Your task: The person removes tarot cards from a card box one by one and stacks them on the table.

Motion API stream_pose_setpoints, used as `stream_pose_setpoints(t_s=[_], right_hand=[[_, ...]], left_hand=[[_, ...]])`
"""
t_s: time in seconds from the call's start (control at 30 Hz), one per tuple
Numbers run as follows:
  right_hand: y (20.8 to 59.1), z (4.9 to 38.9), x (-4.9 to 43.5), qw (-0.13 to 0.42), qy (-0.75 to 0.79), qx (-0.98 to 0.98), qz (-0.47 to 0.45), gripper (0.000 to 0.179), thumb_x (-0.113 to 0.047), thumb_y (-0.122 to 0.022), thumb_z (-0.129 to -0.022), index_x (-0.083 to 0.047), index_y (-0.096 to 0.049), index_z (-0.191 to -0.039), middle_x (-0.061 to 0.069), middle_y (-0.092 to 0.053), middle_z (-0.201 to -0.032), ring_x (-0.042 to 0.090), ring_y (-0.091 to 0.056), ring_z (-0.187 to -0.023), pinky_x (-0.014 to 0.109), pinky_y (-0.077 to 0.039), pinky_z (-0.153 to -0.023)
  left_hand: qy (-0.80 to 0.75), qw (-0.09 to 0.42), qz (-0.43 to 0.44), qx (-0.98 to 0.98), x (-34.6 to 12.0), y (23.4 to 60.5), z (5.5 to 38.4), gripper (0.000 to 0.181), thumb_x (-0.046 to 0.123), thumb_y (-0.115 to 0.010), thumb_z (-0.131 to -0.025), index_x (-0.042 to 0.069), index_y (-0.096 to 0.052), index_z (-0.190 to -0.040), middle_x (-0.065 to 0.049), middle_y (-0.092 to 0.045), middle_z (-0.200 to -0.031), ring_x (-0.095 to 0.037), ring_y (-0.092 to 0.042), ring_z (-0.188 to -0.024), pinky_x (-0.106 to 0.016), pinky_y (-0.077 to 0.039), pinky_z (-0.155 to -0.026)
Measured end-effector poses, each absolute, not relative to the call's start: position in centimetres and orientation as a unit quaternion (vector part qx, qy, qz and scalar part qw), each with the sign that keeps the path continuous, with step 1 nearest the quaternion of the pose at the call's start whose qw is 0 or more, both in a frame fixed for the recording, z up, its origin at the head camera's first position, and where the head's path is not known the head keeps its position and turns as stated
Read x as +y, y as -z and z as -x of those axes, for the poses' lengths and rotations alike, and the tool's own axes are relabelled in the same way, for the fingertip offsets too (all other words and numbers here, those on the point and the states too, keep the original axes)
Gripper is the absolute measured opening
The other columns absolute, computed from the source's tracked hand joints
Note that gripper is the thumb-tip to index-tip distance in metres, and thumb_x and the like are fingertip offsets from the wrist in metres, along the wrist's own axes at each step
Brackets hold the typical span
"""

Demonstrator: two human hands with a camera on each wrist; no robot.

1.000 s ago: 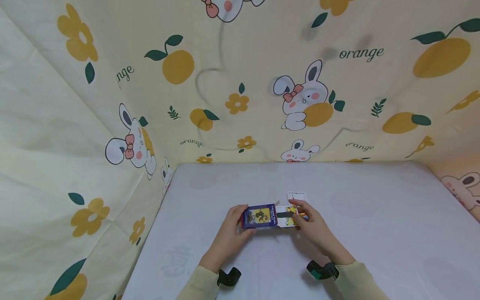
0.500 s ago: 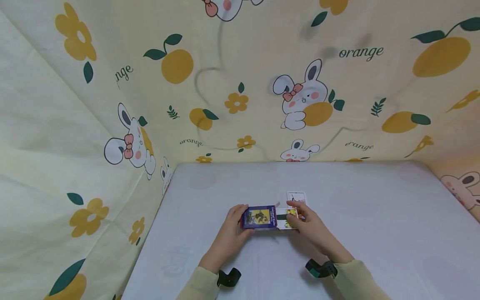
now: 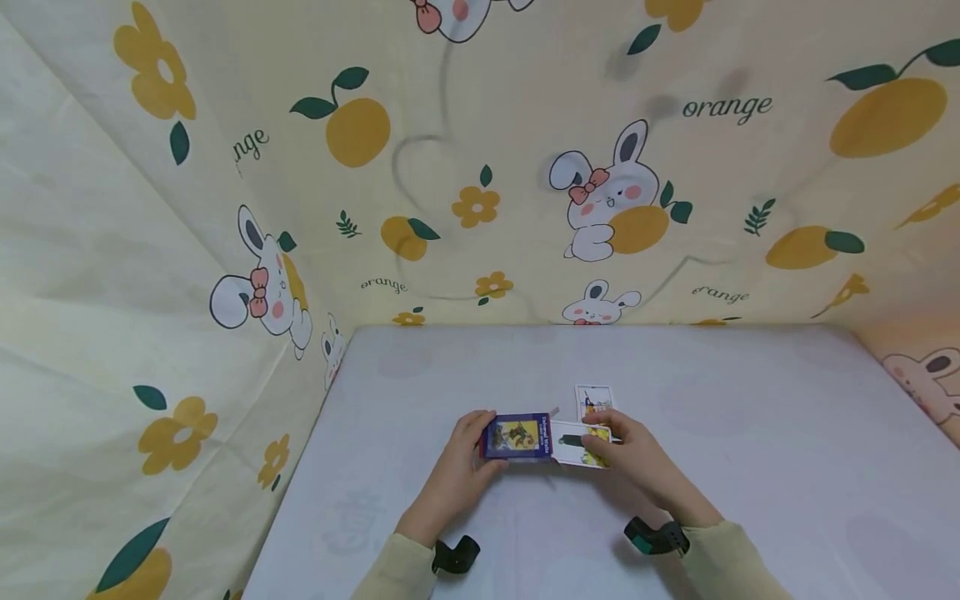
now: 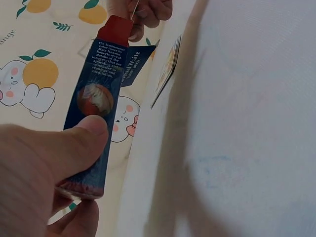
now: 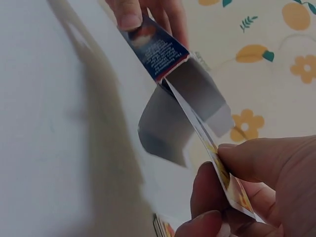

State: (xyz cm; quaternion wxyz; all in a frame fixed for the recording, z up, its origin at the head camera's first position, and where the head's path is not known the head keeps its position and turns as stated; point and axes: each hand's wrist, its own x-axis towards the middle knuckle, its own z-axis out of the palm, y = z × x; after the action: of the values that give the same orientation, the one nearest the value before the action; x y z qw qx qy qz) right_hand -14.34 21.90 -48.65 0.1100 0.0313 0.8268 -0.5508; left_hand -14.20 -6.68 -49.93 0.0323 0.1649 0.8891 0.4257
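Note:
A blue tarot card box [image 3: 517, 437] with a yellow picture lies sideways in my left hand [image 3: 467, 454], gripped between thumb and fingers at its left end. In the left wrist view the thumb presses the printed narrow side of the box [image 4: 96, 74]. From the box's right end sticks out a white-edged tarot card [image 3: 564, 432]. My right hand [image 3: 637, 457] pinches its outer end; the right wrist view shows thumb above the card [image 5: 197, 126] and fingers below. The card's inner end is hidden in the box. Open flaps [image 5: 165, 126] spread around the box mouth.
Behind the right hand, a small stack of tarot cards [image 3: 595, 398] lies face up on the white tabletop [image 3: 720, 433], partly covered by that hand. A cloth [image 3: 517, 150] printed with rabbits and oranges hangs at the back and sides.
The right hand has moved slightly right, and the card sticks further out of the box. More of the stack behind shows. The left hand and the box have hardly moved.

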Motion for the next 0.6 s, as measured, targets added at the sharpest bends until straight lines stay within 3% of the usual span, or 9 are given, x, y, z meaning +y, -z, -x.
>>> stream_pose_setpoints(t_s=[0.4,0.6], right_hand=[[47.8,14.4,23.9,0.070,0.539,0.838,-0.042,0.043,-0.037,-0.066,-0.092,-0.007,-0.055,-0.121,0.015,-0.057,-0.126,0.025,-0.054,-0.098,0.027,-0.050,-0.073],[47.5,14.5,24.3,0.054,0.564,0.822,-0.062,0.048,-0.036,-0.065,-0.093,-0.006,-0.049,-0.128,0.017,-0.057,-0.118,0.023,-0.058,-0.091,0.026,-0.053,-0.070]], left_hand=[[-0.423,0.046,-0.151,0.892,-7.1,49.9,14.3,0.072,0.024,-0.067,-0.093,0.020,-0.028,-0.153,-0.003,-0.024,-0.154,-0.026,-0.030,-0.139,-0.042,-0.031,-0.111],[-0.428,0.052,-0.136,0.892,-7.1,50.0,14.3,0.073,0.024,-0.067,-0.093,0.021,-0.026,-0.153,-0.002,-0.023,-0.155,-0.024,-0.031,-0.139,-0.041,-0.031,-0.111]])
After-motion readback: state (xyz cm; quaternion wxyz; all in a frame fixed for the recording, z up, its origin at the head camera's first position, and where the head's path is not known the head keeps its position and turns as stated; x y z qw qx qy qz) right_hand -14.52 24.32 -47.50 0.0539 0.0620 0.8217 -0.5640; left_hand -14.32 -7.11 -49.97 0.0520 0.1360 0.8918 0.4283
